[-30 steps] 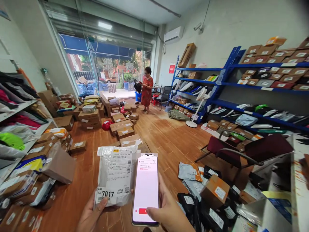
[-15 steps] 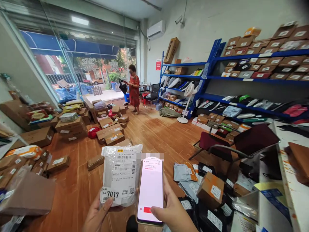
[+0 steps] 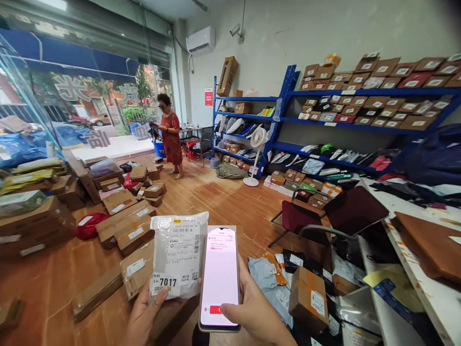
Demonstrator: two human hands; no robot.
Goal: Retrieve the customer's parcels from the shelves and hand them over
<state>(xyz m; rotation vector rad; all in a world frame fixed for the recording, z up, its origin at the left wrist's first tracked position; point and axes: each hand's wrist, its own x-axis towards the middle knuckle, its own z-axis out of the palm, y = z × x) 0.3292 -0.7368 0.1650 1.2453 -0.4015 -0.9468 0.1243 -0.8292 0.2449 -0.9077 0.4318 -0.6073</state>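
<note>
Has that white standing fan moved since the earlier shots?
No. Judged against the blue shelving, the white fan stands in the same spot; it sits further left only because the camera turned right.

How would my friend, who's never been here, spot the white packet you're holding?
Start at the wooden floor and look down to the person's two hands. The left hand holds the white packet, just beside the phone in the right hand. Unlike the brown boxes behind it, it's crinkly, with a big black 7017.
</note>
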